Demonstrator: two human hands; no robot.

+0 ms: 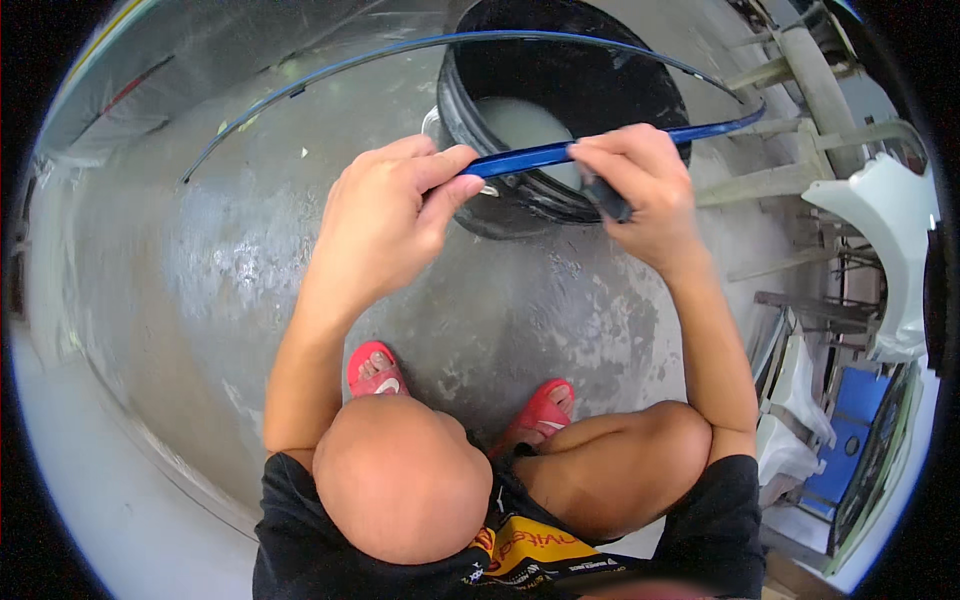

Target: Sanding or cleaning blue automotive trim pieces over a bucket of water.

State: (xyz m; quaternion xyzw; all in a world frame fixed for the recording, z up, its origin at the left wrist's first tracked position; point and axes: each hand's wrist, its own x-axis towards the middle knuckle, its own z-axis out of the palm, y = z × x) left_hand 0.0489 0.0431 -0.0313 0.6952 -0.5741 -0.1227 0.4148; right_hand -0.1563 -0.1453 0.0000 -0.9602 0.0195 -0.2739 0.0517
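A long, thin, glossy blue trim strip (518, 161) crosses over a large black bucket (560, 60) that holds cloudy liquid (512, 118). The strip bends at the right, and a thin blue-and-black length arches across the top. My left hand (385, 215) pinches the strip at its left part, fingers above and thumb below. My right hand (640, 200) grips a small dark pad or block (607, 197) against the strip, over the bucket. Its fingertips touch the blue surface. The pad is slightly blurred and partly hidden by my fingers.
Worn concrete floor (230, 320) surrounds my red sandals (375, 370) and bent knees. On the right are wooden and metal stands (790, 70), white curved panels (870, 240) and leaning blue panels (850, 430). Plastic sheeting (150, 80) lines the upper left.
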